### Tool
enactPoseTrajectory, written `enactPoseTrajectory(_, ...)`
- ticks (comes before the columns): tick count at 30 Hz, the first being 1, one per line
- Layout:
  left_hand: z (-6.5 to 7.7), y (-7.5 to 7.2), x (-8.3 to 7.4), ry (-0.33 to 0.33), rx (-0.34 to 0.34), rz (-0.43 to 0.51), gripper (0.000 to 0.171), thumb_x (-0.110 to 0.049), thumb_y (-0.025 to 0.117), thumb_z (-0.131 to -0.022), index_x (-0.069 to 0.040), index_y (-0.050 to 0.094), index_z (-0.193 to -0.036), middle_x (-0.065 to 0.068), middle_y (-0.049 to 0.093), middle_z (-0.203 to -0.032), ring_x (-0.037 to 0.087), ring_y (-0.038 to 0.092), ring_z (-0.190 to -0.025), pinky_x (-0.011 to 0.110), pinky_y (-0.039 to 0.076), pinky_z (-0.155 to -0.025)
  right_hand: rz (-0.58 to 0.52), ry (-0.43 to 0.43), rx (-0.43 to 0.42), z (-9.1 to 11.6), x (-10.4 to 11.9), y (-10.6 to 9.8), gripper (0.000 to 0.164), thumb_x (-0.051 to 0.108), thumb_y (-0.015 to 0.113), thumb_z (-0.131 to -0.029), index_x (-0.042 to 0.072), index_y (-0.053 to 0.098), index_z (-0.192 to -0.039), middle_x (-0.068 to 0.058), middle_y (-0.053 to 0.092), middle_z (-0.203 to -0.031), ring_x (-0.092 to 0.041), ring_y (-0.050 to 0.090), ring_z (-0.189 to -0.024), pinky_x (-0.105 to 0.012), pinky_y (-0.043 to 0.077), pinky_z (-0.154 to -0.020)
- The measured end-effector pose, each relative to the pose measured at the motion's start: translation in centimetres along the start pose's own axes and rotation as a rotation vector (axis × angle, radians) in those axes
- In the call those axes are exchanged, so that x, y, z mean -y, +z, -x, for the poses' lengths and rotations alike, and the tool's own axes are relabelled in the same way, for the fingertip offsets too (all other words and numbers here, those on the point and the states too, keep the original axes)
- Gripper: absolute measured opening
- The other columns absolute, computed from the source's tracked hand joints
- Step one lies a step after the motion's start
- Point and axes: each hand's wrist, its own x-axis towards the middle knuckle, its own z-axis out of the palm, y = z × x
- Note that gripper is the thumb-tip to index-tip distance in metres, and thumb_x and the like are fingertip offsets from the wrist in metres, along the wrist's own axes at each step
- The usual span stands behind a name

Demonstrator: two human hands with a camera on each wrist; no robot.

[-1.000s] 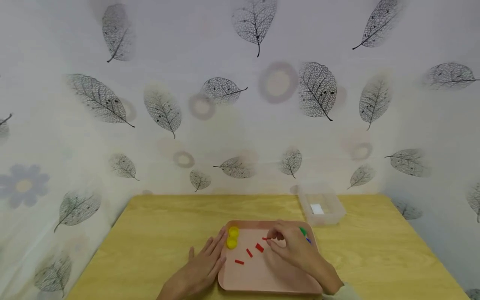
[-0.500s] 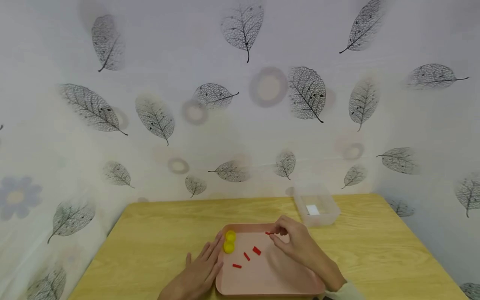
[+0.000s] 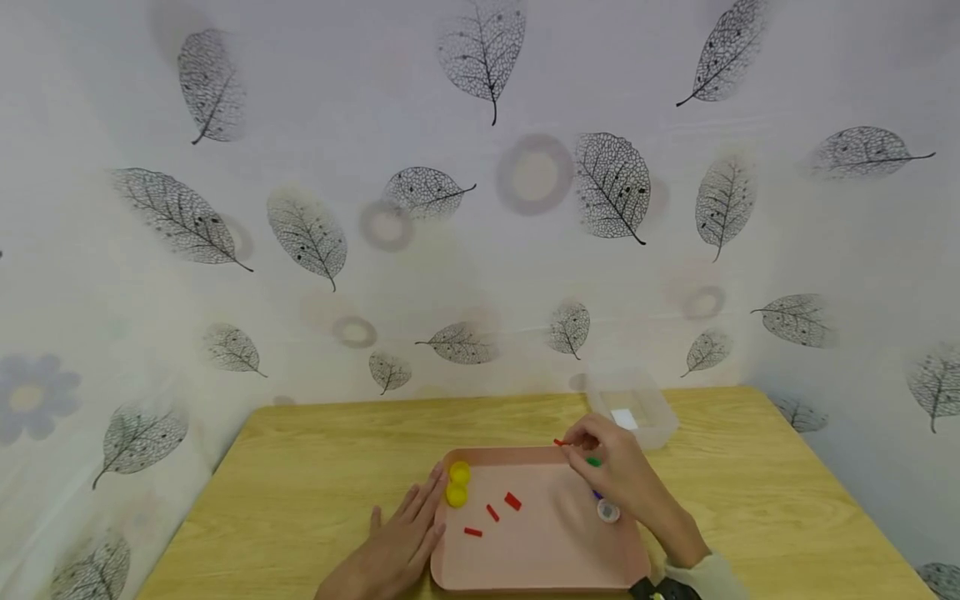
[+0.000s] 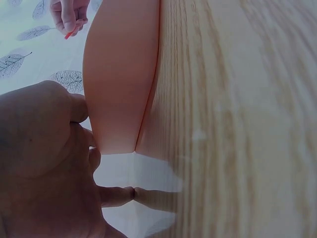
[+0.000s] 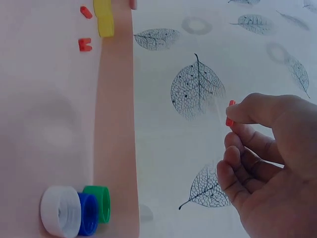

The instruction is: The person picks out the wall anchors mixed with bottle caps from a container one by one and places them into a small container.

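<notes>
Between thumb and index finger my right hand (image 3: 622,479) pinches a small red plastic piece (image 5: 231,113), raised over the back right of the pink tray (image 3: 540,575). Three other red pieces lie in the tray: a wider notched one (image 3: 513,501) and two narrow sticks, one nearer the middle (image 3: 492,512) and one nearer the front (image 3: 473,532). My left hand (image 3: 397,533) rests with its fingers extended along the tray's left edge. Beside those fingertips, inside the tray, sit two yellow round caps (image 3: 457,483).
Along the tray's right side stand a white bottle cap (image 5: 60,212), a blue cap (image 5: 88,214) and a green cap (image 5: 103,203), partly covered by my right hand in the head view. Behind the tray is a clear plastic box (image 3: 651,421) on the wooden table (image 3: 337,450).
My right hand has lifted and moved right with the red piece, from above the tray's middle to its back right. The left hand stays at the tray edge; the head view has shifted slightly.
</notes>
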Motion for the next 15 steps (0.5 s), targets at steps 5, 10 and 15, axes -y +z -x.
enactPoseTrajectory(5,0.1,0.0,0.0,0.026,-0.013,0.013,0.058,-0.050,0.019,-0.102,-0.028,0.003,-0.154,-0.010,0.000,-0.159,0.033,0.015,-0.142,0.081,0.005,-0.090,0.018,-0.010,-0.042,-0.1,-0.9,-0.8,0.018,0.005,0.072,-0.083,0.019,0.062,-0.089,0.012,0.057,-0.085,-0.006,0.053,-0.074,-0.030,0.051,-0.063)
enactPoseTrajectory(10,0.1,0.1,-0.1,0.026,-0.015,0.002,0.058,-0.050,0.018,-0.102,-0.028,0.003,-0.153,-0.011,-0.001,-0.158,0.033,0.016,-0.141,0.081,0.006,-0.089,0.062,-0.064,-0.104,-0.3,-1.5,-1.6,0.021,0.003,0.074,-0.080,0.018,0.062,-0.088,0.011,0.057,-0.084,-0.006,0.053,-0.073,-0.024,0.048,-0.063)
enactPoseTrajectory(15,0.1,0.0,-0.2,0.003,-0.014,-0.015,0.059,-0.052,0.017,-0.101,-0.028,0.004,-0.154,-0.011,0.001,-0.158,0.032,0.016,-0.142,0.080,0.007,-0.091,0.097,-0.076,-0.151,-0.5,-2.2,-2.5,0.022,0.000,0.074,-0.078,0.017,0.063,-0.086,0.010,0.057,-0.082,-0.006,0.052,-0.071,-0.024,0.047,-0.062)
